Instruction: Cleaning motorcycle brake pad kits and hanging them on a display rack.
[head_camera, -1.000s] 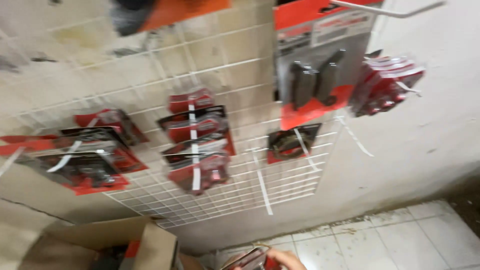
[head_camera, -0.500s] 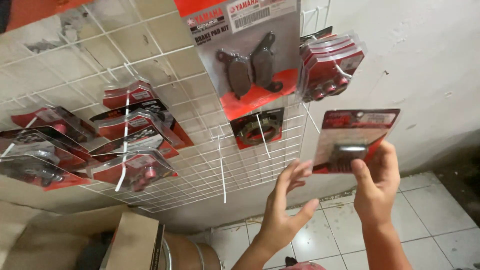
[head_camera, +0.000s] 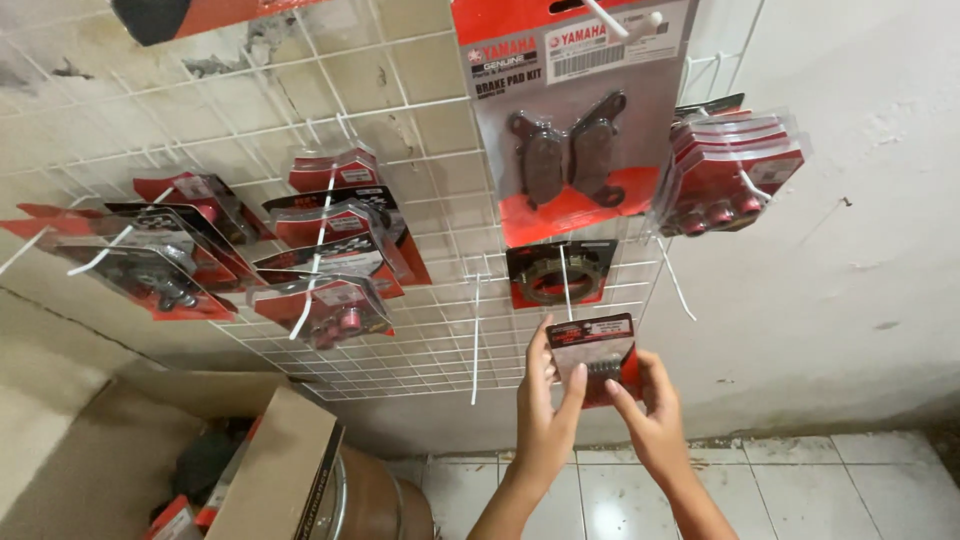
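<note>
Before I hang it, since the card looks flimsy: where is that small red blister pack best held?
Probably by the two side edges, as now: the left hand and right hand pinch the small red blister pack from below, fingers flat on the card. That leaves its top edge free under the white peg of the wire grid.

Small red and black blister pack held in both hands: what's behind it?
Behind the small red and black blister pack runs the white wire grid panel, with a bare white hook to its left. The left hand and right hand hold its edges; the grid directly behind is covered.
</note>
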